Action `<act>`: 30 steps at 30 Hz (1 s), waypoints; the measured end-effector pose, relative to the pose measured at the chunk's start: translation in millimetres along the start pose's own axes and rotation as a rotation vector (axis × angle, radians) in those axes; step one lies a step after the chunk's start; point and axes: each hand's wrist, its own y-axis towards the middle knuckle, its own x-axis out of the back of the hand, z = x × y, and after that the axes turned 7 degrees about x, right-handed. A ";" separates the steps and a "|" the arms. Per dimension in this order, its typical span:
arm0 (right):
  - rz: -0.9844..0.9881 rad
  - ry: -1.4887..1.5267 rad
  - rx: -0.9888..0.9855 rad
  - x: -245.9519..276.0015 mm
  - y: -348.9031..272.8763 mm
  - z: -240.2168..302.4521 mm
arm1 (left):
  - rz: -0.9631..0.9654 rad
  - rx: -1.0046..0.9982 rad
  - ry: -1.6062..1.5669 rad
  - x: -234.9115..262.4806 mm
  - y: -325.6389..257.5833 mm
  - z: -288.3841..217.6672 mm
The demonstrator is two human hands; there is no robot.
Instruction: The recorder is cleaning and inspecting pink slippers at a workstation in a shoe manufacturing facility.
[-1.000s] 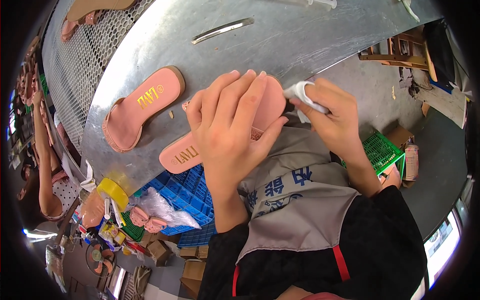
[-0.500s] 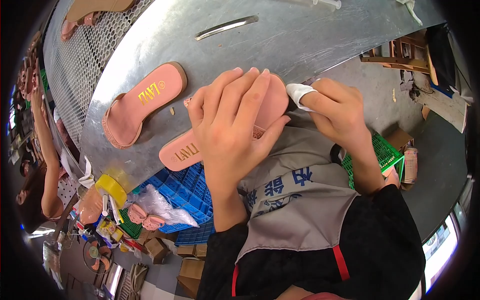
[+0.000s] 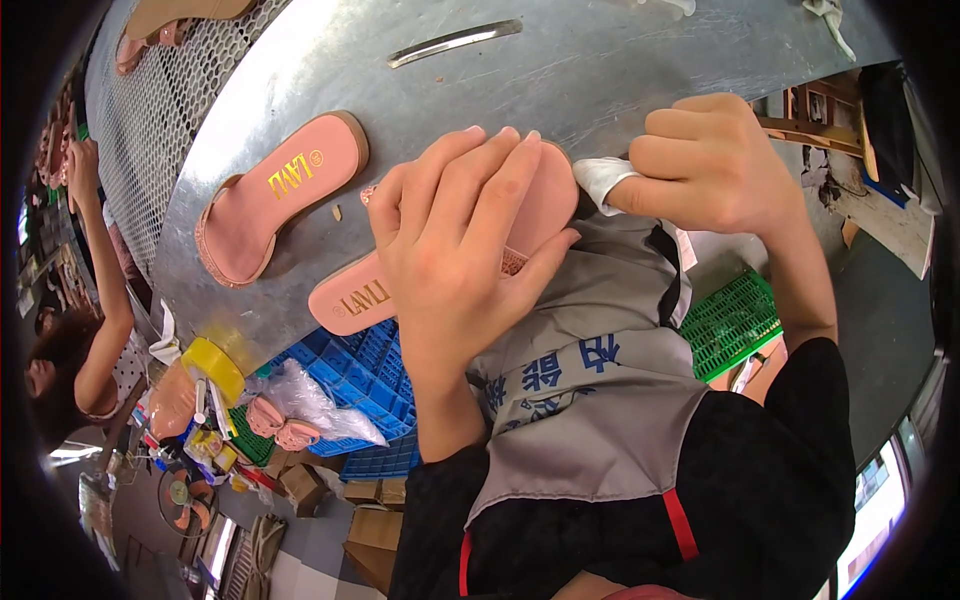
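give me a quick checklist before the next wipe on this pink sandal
1. Left hand flat on the pink sandal, pinning it: ok.
2. White cloth gripped in right hand, at the sandal's far end: ok.
3. Sandal fully on the metal table: not ok, near end overhangs the edge.
4. Second pink sandal apart from the hands: ok.
5. Cloth touching the sandal: cannot tell, the fingers hide it.
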 end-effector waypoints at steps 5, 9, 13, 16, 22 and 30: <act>-0.012 0.198 0.039 -6.8 5.2 -20.3 | 0.011 0.018 0.000 1.1 -0.7 1.4; -0.026 0.325 0.055 -10.7 6.7 -27.6 | 0.029 0.028 -0.006 3.5 -0.6 1.9; -0.102 0.373 0.146 -19.7 7.3 -26.3 | 0.030 0.029 0.003 3.9 -0.7 3.1; 0.074 0.251 0.127 -15.6 3.5 -22.6 | 0.030 0.027 -0.005 3.8 -0.6 3.8; -0.076 0.406 0.024 -12.1 4.2 -30.1 | 0.019 0.029 -0.005 2.9 -0.2 3.7; -0.050 0.374 -0.004 -14.3 4.2 -28.1 | 0.026 0.025 0.000 2.8 -0.1 3.6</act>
